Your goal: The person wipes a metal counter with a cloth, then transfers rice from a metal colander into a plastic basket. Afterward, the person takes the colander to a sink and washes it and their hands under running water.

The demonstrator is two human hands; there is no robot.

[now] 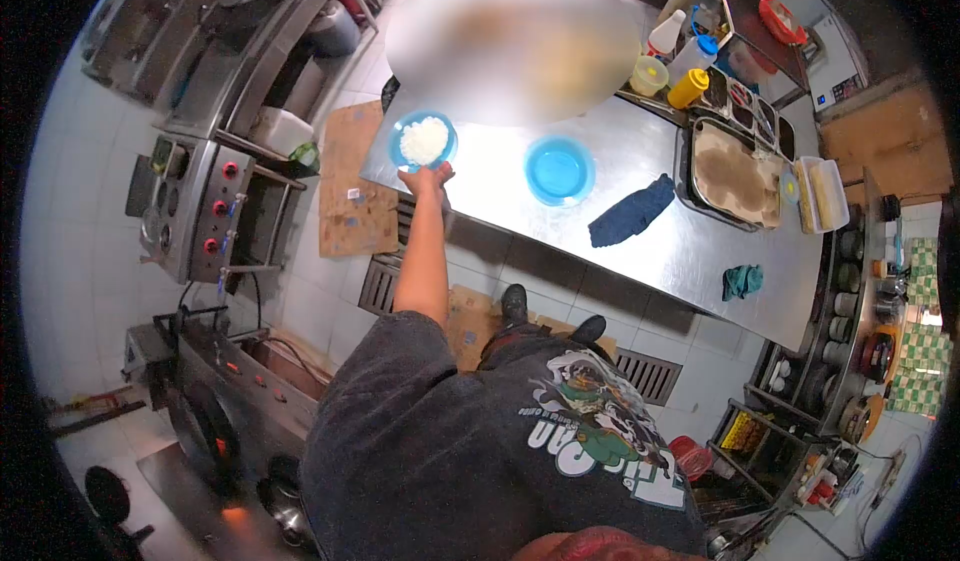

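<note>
Kitchen, restaurant type by its fittings: stove [200,223] with red-lit knobs [220,207], black pan [205,429], steel tabletop [480,166] bearing squeeze bottles [688,89] and a bowl [396,133] of white food [424,140], shelved dishes [840,329], tiled floor [590,308], drain grates [648,377].

I see a steel table [640,146] with a blue bowl [560,173] on it, then a dark cloth [633,211], a tray [764,196], and a green cloth [742,282] near the edge.

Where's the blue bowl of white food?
Head view, left of centre: the blue bowl of white food is in the left hand at the left end of the steel table, left of the other blue bowl.
</note>
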